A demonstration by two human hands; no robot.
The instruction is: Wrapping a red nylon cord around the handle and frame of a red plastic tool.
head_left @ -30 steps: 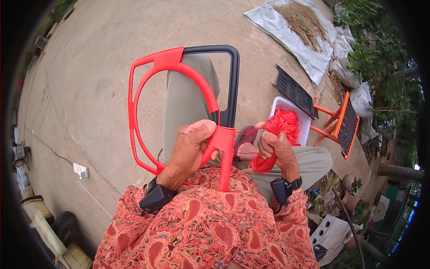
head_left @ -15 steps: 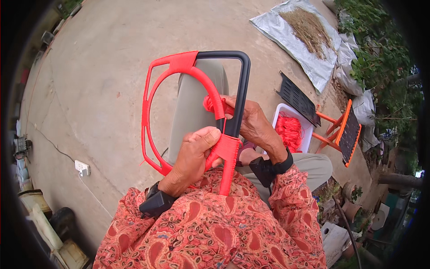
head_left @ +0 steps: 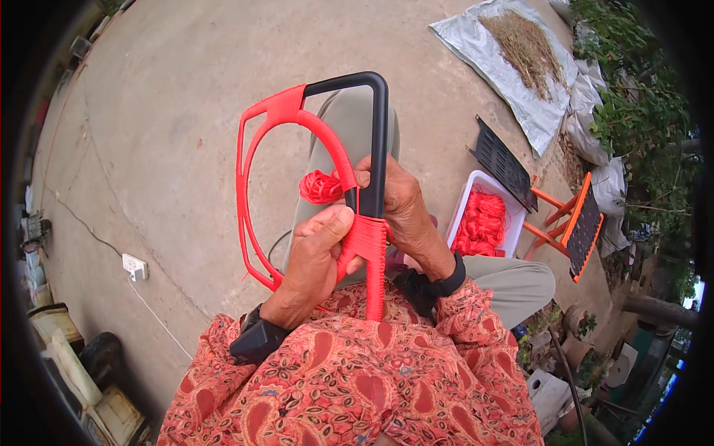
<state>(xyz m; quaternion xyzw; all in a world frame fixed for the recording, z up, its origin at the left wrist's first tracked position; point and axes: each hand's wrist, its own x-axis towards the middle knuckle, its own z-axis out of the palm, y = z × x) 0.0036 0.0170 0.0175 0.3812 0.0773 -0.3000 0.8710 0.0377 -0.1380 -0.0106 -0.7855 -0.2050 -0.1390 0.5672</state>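
A black tube frame with a ring inside it rests upright over my lap, much of it wrapped in red cord. My left hand is closed on the wrapped junction at the lower right, thumb pressed near the bare black part of the ring. From the right side, my right hand reaches behind the frame, its fingers bent at the ring's tube. A small bundle of red cord sticks out from those fingers into the ring's opening. The fingertips are partly hidden by the tube. A red strand runs down beside the bare part.
A white tub with red cord bundles stands at the right, beside an orange-and-black folding stool and a black slotted panel. Dried stalks lie on a silver sheet. A white power strip lies on the left floor.
The red cord bundle has come through to the left, from behind the ring's tube into the ring's opening. The frame has shifted slightly left. My left hand keeps its hold.
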